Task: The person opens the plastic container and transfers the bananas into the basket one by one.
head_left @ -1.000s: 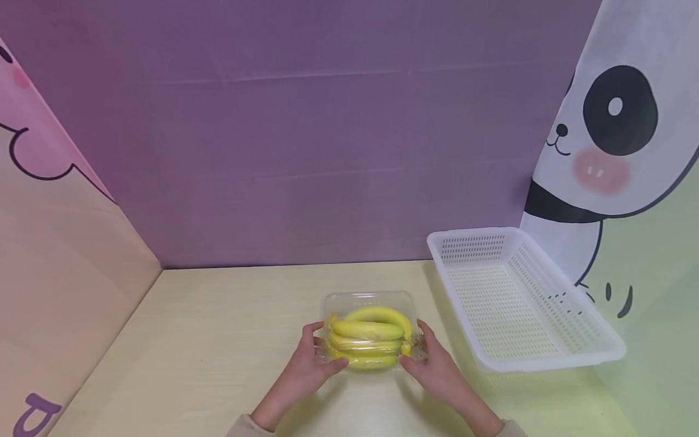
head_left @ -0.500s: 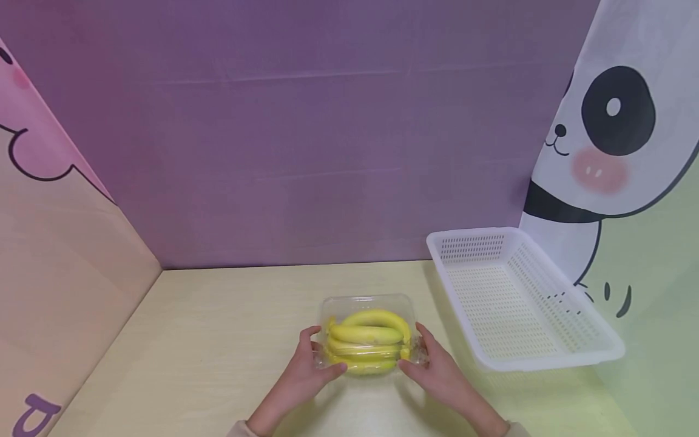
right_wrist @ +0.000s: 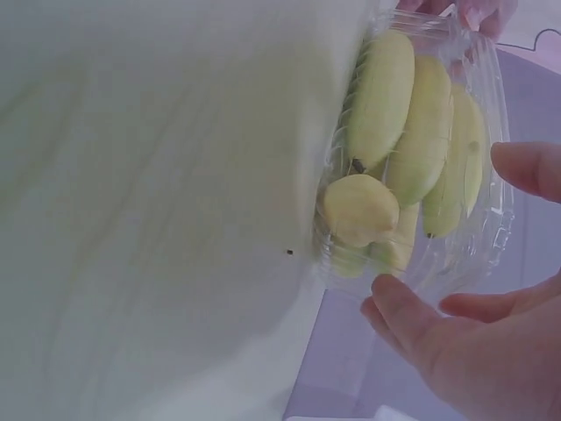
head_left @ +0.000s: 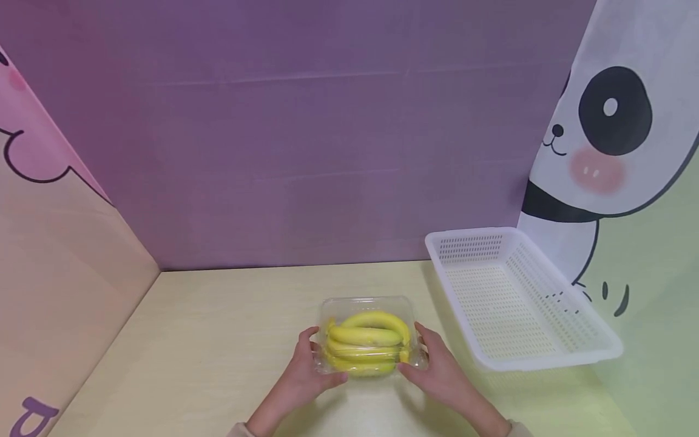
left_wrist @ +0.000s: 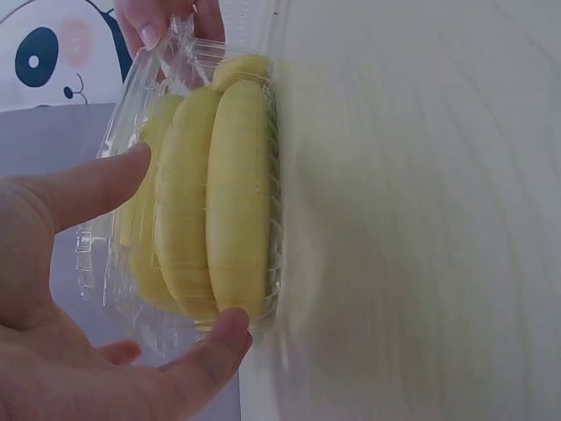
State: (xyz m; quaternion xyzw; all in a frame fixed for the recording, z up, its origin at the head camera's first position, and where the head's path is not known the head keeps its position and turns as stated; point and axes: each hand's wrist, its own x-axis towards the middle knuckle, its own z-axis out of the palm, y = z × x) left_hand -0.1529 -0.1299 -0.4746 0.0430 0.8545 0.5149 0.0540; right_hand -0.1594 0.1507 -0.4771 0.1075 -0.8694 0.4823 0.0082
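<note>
A clear plastic clamshell box (head_left: 401,301) of several yellow bananas (head_left: 366,335) stands low on the table, in the middle of the head view. My left hand (head_left: 310,371) holds its left end, thumb toward the near side and fingers along the end. At the opposite end my right hand (head_left: 438,371) grips the box the same way. In the left wrist view the bananas (left_wrist: 210,193) lie side by side behind the clear wall, with a fingertip (left_wrist: 232,321) at the box's lower edge. Banana tips (right_wrist: 361,209) face the right wrist camera.
A white perforated plastic basket (head_left: 548,364) stands to the right of the box, along the panda-printed side wall (head_left: 650,255). The pale wooden table (head_left: 229,340) ends at a purple backdrop (head_left: 327,152). A pink and beige printed panel (head_left: 60,243) borders the left side.
The box and both hands have shifted slightly toward the near edge in the head view. Its tilt has changed a little, and both hands stay at its ends.
</note>
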